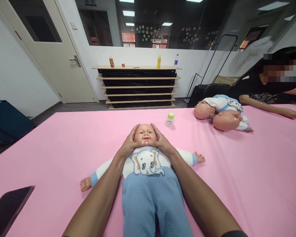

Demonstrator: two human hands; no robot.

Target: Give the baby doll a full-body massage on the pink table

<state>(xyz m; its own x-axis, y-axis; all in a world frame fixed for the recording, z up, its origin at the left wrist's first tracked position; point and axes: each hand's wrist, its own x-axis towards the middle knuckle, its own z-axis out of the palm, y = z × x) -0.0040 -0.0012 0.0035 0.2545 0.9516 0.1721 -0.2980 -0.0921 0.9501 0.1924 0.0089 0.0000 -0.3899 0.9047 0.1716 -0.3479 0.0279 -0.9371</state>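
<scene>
A baby doll (150, 187) lies on its back on the pink table cover (64, 141), arms spread to both sides. It wears a white and blue outfit with an elephant on the chest. My left hand (130, 143) cups one side of the doll's head, and my right hand (162, 141) cups the other. Both thumbs meet at the chin, below the mouth. The fingers wrap up along the cheeks; the back of the head is hidden. Just beyond my right hand stands a small clear bottle with a green cap (170, 119).
More dolls (224, 113) lie at the far right, beside a person in a black shirt (254, 85) leaning on the table. A dark phone (11, 207) rests at the near left. Behind the table, a stack of boards (139, 87) carries bottles.
</scene>
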